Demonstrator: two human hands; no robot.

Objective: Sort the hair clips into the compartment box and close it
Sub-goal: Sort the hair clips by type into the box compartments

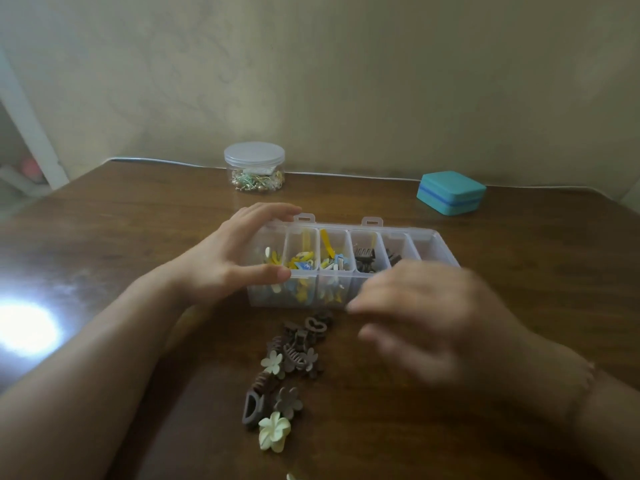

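Note:
A clear plastic compartment box (pixel 434 239) lies open in the middle of the brown table. Its left compartments hold yellow, blue and white clips, and two further right hold dark brown claw clips (pixel 365 259). My left hand (pixel 228 258) grips the box's left end, thumb on the near wall and fingers over the far edge. My right hand (pixel 426 320) is blurred in front of the box's right half, fingers spread and curled; whether it holds a clip I cannot tell. A pile of brown and cream flower and claw clips (pixel 291 358) lies on the table near the box's front.
A round clear jar (pixel 254 168) with a lid and small trinkets stands at the table's back edge. A closed teal case (pixel 450 192) sits at the back right. A bright glare spot (pixel 24 327) marks the table's left side. A wall rises behind.

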